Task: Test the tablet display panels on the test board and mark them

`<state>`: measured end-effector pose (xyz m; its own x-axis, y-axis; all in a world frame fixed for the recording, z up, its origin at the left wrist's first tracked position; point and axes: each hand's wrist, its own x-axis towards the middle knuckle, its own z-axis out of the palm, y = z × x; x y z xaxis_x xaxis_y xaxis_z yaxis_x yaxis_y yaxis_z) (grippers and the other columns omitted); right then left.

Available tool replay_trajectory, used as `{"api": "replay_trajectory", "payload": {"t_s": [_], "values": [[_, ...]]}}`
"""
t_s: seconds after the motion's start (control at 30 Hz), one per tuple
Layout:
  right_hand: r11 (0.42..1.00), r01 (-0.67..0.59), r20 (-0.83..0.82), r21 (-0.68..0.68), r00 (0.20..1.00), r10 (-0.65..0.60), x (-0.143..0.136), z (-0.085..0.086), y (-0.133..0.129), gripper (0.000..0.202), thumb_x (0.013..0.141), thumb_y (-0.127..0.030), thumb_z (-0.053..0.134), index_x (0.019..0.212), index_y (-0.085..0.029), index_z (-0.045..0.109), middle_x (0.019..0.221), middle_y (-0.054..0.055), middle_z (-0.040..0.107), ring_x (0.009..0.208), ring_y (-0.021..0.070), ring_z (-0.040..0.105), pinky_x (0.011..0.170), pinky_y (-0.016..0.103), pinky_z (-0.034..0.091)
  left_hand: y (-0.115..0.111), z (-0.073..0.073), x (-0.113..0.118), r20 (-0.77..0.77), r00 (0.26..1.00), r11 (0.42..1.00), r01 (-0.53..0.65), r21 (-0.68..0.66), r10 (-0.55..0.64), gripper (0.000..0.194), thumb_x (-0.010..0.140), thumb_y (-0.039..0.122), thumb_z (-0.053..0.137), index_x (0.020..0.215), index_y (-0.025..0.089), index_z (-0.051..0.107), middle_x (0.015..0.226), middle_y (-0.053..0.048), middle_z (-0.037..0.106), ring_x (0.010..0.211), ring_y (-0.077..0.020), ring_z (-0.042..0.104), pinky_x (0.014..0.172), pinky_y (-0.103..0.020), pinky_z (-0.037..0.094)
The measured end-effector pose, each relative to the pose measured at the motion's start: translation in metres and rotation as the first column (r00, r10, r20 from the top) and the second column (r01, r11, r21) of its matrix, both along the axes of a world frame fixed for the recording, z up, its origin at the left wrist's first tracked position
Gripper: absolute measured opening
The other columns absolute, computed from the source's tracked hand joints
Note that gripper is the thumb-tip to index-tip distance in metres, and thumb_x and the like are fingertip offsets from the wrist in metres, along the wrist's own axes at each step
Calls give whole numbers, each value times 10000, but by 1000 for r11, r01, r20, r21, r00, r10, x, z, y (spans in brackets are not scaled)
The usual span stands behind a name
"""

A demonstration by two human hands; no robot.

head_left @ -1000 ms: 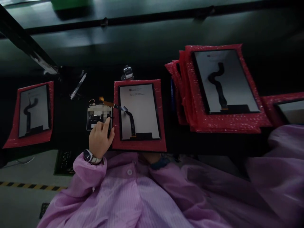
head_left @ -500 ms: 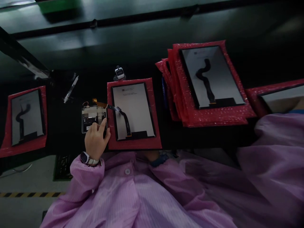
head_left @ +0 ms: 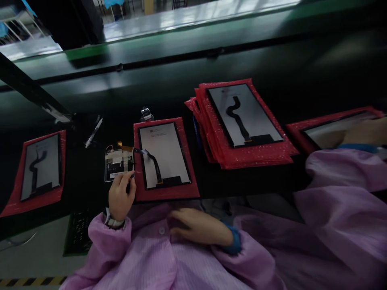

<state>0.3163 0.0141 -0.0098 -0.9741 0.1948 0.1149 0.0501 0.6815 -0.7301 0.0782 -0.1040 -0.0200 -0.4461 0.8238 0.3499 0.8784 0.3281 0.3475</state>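
My left hand [head_left: 121,196] rests at the lower edge of a small board with a circuit and tape [head_left: 116,166]. Its fingers are bent, with a dark gap between index finger and thumb, and I make out nothing held. An orange and black flex cable [head_left: 137,150] runs from the board onto a display panel [head_left: 166,155], which lies back side up on a red bubble-wrap bag [head_left: 193,189]. Blurred by motion, my right hand [head_left: 199,227] hovers in front of my body below the table edge; its fingers look curled, and whether they hold anything is unclear.
Right of centre stands a stack of red bubble-wrap bags [head_left: 225,161] with a panel [head_left: 246,117] on top. Another bagged panel [head_left: 42,167] lies left, near a white pen [head_left: 94,132]. A small metal device [head_left: 146,114] sits behind. A co-worker's hand [head_left: 365,132] is over a panel at right.
The view has tilted up. My right hand has come up from the table edge into fuller view. My left fingers have drawn back slightly from the board and bent more.
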Motion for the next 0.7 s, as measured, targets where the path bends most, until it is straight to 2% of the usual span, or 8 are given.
{"api": "replay_trajectory", "payload": {"t_s": [0.07,0.13,0.17,0.23,0.3,0.47,0.6,0.7], "values": [[980,-88,-8,-177,996,88,8,15,6,239,998,-417,609,1090,-212,690,960,15,732,859,114,714,761,186,569,2,5,11,45,998,997,40,69,-43,229,1029,247,452,1143,226,649,1016,-81,674,974,-219,676,915,-361,570],[967,99,-29,-235,994,-108,9,23,15,295,1056,-379,473,1149,-183,673,1083,77,720,1018,158,689,908,282,572,6,10,22,56,994,993,92,79,-97,213,1024,251,479,1161,217,639,1101,-98,668,1063,-230,665,962,-372,567],[943,274,-16,-186,959,-282,6,23,19,313,1060,-367,446,1159,-174,672,1114,107,710,1064,194,666,958,357,562,8,11,26,64,991,991,112,74,-116,218,1022,253,490,1183,208,631,1145,-109,660,1102,-235,656,981,-375,564],[821,571,-12,10,821,-571,-5,13,27,335,1041,-375,458,1183,-163,676,1153,144,693,1107,268,622,1003,493,527,13,11,31,80,990,992,116,56,-120,240,1021,260,505,1221,187,617,1217,-128,647,1165,-249,639,1016,-389,556],[718,682,-6,136,726,-688,-17,-3,32,400,1022,-410,468,1235,-138,671,1199,167,672,1129,314,584,1017,550,501,15,8,33,86,992,995,93,28,-95,253,1025,261,501,1235,173,611,1222,-129,664,1164,-261,642,1023,-412,556],[646,761,15,53,646,-763,-30,-23,30,630,964,-590,513,1326,-88,632,1278,189,622,1208,339,521,1072,541,474,14,0,32,14,992,992,125,-24,-124,351,1035,278,486,1343,132,566,1219,-140,711,1099,-281,667,974,-430,567],[635,760,-5,-143,641,-768,-21,-4,27,536,940,-539,581,1304,-149,628,1272,135,642,1220,304,533,1042,496,502,13,2,33,62,992,992,115,-55,-112,432,1041,364,469,1364,95,569,1203,-168,722,1062,-299,674,942,-448,574],[658,743,-164,-125,638,-752,-21,21,18,385,969,-327,552,1327,-188,585,1277,99,646,1213,254,545,1033,434,502,11,10,26,232,970,989,97,-112,-69,485,1031,443,462,1356,110,599,1238,-164,717,1108,-316,676,993,-486,555]]}}
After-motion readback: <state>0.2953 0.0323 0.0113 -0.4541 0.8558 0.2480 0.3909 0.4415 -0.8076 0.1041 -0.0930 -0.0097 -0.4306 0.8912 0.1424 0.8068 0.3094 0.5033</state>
